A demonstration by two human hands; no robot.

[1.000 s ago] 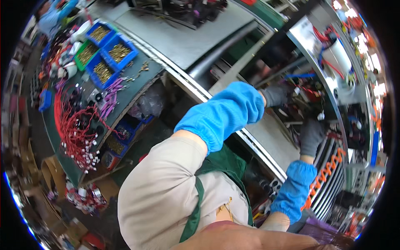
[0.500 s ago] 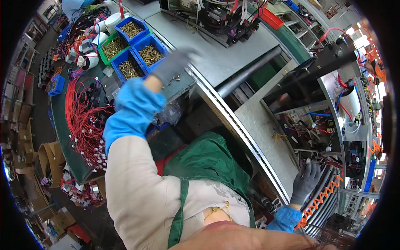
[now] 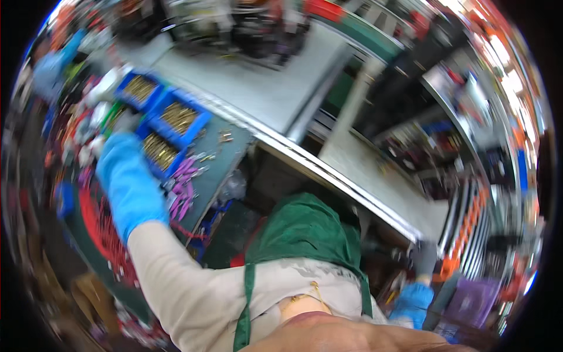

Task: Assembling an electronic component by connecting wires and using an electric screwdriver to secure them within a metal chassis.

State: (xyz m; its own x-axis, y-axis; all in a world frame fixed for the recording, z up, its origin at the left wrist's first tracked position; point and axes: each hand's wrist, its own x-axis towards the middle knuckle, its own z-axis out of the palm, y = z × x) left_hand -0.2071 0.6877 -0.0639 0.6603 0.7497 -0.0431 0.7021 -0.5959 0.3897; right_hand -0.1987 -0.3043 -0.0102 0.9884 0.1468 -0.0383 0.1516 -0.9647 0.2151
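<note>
Since half a second ago, the left hand [image 3: 125,121] has swung from beside the blue bins [image 3: 202,124] to over the green bin [image 3: 109,121], and the right hand [image 3: 423,257] has dropped from the rollers [image 3: 469,217] to near the end of the metal rail [image 3: 328,167]. Blur and the angle hide the left fingers, so I cannot tell how wide the grip is or whether it holds anything; the right hand's grip is equally unclear. That right arm hangs low, probably just balancing the long reach across.

The green bin sits among the blue bins, partly covered by the glove; blue and green probably keep kinds of small fittings apart. Brass-coloured pieces fill the blue bins, likely set at the bench's edge for easy reach. Loose pieces [image 3: 226,136] and purple leads [image 3: 183,182] lie beside them on the dark green bench top [image 3: 226,154], with red wires [image 3: 97,223] spread further left.

Beyond the rail runs a pale metal counter [image 3: 246,97]; an open dark housing [image 3: 381,126] stands to the right, an orange coiled cord [image 3: 466,234] crossing the rollers. Shelving and a blue-clad co-worker [image 3: 50,76] blur at the rim.
</note>
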